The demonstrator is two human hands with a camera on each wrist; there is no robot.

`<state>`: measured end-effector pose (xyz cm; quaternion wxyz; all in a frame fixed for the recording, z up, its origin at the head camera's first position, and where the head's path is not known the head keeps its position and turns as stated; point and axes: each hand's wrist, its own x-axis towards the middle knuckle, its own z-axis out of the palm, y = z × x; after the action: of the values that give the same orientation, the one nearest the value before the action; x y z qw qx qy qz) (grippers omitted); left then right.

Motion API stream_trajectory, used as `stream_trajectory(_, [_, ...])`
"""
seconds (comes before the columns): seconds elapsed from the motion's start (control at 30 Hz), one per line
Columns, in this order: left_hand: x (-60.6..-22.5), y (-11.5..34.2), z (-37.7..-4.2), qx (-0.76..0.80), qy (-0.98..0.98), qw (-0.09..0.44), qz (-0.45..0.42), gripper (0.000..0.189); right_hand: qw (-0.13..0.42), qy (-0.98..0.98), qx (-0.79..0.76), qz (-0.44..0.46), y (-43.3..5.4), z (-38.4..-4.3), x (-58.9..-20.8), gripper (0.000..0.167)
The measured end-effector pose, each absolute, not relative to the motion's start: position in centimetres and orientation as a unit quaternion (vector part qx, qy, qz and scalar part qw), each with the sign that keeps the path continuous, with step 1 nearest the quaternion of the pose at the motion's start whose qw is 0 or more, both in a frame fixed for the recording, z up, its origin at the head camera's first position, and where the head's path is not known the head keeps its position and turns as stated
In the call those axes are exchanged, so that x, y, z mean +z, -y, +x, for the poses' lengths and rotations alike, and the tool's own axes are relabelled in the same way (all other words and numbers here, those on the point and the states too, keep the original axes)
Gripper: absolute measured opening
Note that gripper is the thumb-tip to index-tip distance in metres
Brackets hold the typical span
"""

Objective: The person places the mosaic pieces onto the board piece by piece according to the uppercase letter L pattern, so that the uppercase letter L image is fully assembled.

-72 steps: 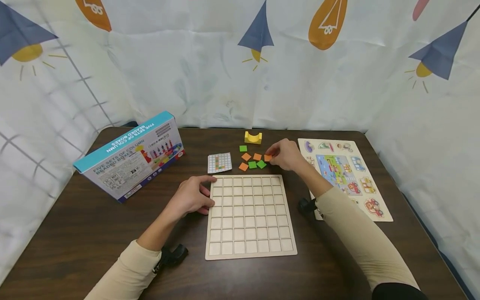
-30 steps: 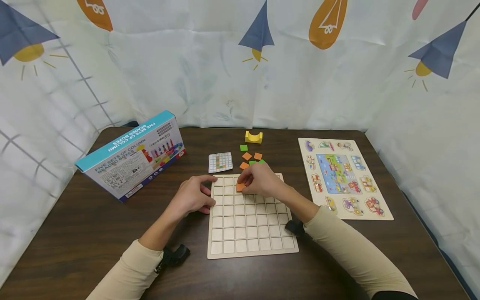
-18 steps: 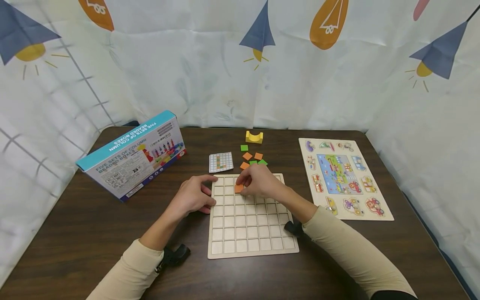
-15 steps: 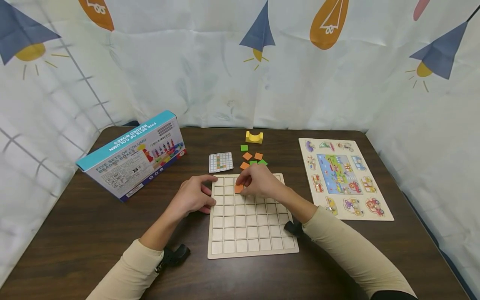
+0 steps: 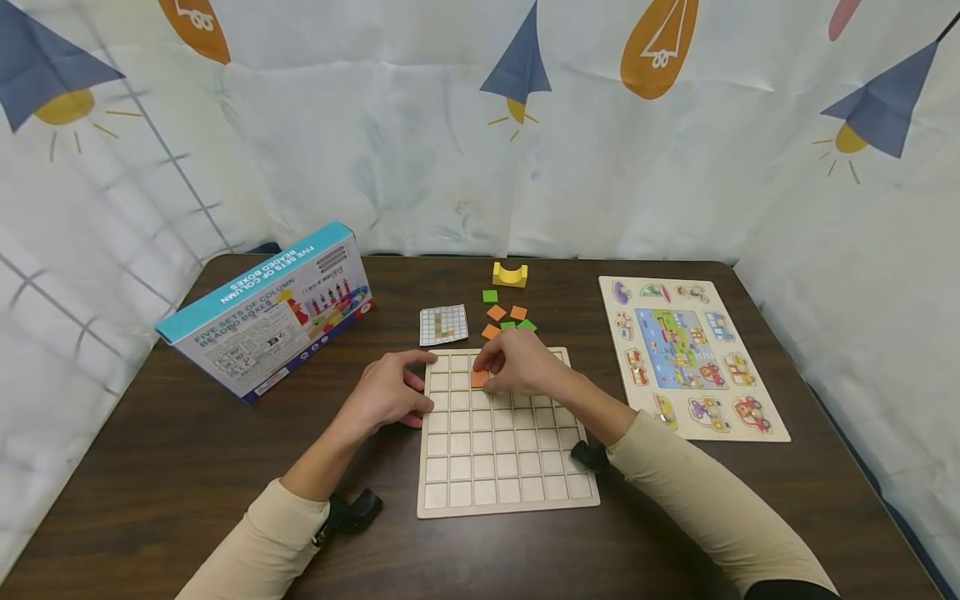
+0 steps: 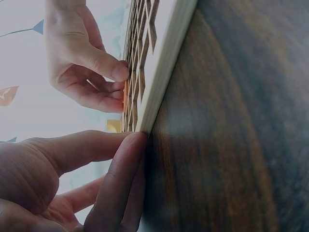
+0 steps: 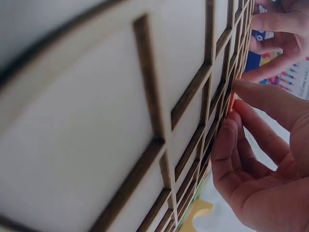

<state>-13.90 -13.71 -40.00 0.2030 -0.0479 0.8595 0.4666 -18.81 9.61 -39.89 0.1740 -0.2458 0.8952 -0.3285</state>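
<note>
A pale wooden grid board [image 5: 495,442] lies on the dark table. My left hand [image 5: 386,389] rests at its left edge, fingertips spread along the far part of that side; the left wrist view shows the fingers [image 6: 113,188] against the board's edge. Between the thumb and fingers of my right hand [image 5: 521,362] is an orange square tile [image 5: 479,379], low over the third column, second row from the far side. The right wrist view shows only a sliver of this tile [image 7: 232,100], mostly behind the fingertips.
Beyond the board lie loose orange tiles [image 5: 496,312] and green tiles [image 5: 490,296], near a yellow curved block [image 5: 510,275]. A small grid pattern card [image 5: 443,325] is left of them. A cardboard box [image 5: 270,321] stands at left, a picture puzzle board [image 5: 690,358] at right.
My right hand has carried the orange tile from the right of the pile leftward and nearer, onto the grid board. Over the last half second it barely moves. The left hand stays put.
</note>
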Motion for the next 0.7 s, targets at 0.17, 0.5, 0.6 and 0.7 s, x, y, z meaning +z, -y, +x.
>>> stream_trajectory(0.17, [-40.0,13.8,-13.9,0.470,-0.857,0.203,-0.049,0.071,0.172,-0.895,-0.329,-0.248,-9.9,-19.0,-39.5,0.021])
stream_trajectory(0.5, [-39.9,13.8,-13.8,0.478,-0.853,0.202,-0.054,0.072,0.149,-0.908,-0.325,-0.217,-11.6,-20.6,-38.6,0.023])
stream_trajectory(0.6, [-39.9,13.7,-13.8,0.478,-0.854,0.201,-0.055,0.072,0.137,-0.911,-0.331,-0.205,-12.5,-21.4,-38.6,0.026])
stream_trajectory(0.7, [-40.0,13.7,-13.8,0.475,-0.855,0.201,-0.055,0.072,0.124,-0.913,-0.336,-0.193,-13.4,-22.2,-38.6,0.028])
